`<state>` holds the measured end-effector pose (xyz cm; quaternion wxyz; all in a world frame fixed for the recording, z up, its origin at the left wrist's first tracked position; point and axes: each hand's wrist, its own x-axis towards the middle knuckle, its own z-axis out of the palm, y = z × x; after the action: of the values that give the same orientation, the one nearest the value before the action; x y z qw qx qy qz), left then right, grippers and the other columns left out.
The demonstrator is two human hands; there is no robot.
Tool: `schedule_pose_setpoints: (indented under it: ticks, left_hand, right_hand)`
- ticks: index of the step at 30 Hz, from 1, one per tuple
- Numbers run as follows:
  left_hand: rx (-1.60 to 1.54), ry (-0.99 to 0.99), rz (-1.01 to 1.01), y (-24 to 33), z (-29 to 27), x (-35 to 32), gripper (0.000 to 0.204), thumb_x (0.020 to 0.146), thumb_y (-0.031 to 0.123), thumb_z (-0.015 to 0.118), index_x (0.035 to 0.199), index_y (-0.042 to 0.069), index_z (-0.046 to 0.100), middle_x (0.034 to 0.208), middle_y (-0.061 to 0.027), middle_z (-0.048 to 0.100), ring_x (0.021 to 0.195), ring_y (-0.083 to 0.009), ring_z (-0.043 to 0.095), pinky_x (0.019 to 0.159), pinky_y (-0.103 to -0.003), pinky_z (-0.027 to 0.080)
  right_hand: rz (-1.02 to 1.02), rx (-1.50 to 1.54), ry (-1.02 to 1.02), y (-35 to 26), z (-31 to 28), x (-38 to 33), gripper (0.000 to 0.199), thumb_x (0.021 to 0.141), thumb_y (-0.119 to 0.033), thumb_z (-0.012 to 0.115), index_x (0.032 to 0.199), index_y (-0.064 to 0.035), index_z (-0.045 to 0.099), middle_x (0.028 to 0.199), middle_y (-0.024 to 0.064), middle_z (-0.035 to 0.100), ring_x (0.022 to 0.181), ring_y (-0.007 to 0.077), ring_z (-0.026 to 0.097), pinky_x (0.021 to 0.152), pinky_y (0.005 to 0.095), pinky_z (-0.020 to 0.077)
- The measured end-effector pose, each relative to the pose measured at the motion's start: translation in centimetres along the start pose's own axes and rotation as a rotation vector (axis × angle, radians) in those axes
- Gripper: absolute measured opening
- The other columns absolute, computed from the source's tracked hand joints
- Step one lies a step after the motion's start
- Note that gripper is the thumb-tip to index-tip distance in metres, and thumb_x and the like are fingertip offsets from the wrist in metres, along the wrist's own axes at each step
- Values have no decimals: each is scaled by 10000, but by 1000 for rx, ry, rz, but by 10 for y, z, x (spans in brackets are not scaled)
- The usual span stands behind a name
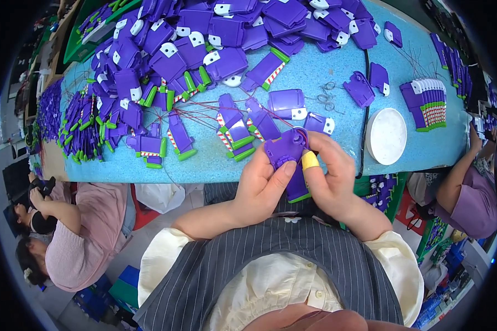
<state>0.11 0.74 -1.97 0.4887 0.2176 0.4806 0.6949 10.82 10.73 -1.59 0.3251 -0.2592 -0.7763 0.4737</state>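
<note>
Purple toy part (286, 150): moulded plastic with a green end piece at its lower tip, held over the near edge of the table (326, 66), in front of the person's chest. Both hands are clamped on it.

Left hand (262, 185): wrapped around the lower left of the part, thumb pressed up against its face.

Right hand (332, 174): closed on the right side of the part, fingers curled over its top edge; a yellow finger cot (310, 160) covers one fingertip, which touches the part.

Table: speckled blue top, runs across the upper half of the view.

Heap of purple parts (204, 33): large, loose, with white and green details, fills the far left and middle of the table. Thin red wires (196, 113) trail among the nearer pieces.

White round lid (386, 135): lies flat on the table just right of the hands.

Stacked row of parts (428, 102): purple, white and green, packed side by side, right of the lid.

Metal springs (327, 96): small, scattered beyond the hands.

Person in pink (85, 231): seated at lower left. Person in purple (472, 193): at right, arm reaching to the table.
</note>
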Motion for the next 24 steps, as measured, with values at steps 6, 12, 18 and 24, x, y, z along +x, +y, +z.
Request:
schedule_pose_setpoints:
  ticks: [6, 12, 18, 24]
  left_hand:
    - [158, -314, -302, 16, -17, 5, 262, 929, 69, 449, 1164, -34, 394, 974, -117, 604, 845, -172, 634, 733, -299, 501]
    - [113, -378, -388, 23, -18, -6, 246, 934, 51, 424, 1167, -13, 381, 1065, -125, 577, 907, -182, 626, 774, -305, 502]
    - [-62, -118, -182, 30, -10, -7, 295, 943, 49, 401, 1228, 10, 334, 1175, -130, 511, 987, -203, 594, 841, -315, 489]
    - [-2, -55, 49, 19, -4, 18, 345, 938, 88, 418, 1260, -4, 337, 1271, -209, 477, 969, -284, 617, 843, -376, 501]
  right_hand:
    - [250, 42, -451, 0, -51, 30, 184, 762, -53, 587, 913, 36, 645, 789, 122, 657, 681, 171, 625, 604, 284, 475]
    - [-47, -568, -115, 22, -63, 89, 181, 737, -54, 627, 917, -38, 634, 785, 99, 589, 629, 259, 560, 577, 351, 448]
    - [-99, -549, -119, 14, -65, 90, 102, 733, -54, 619, 830, -29, 601, 767, 116, 575, 692, 296, 574, 606, 368, 455]
    - [-81, -594, 47, 14, -61, 64, 133, 709, -13, 609, 829, -23, 553, 774, 132, 564, 707, 306, 577, 616, 383, 454]
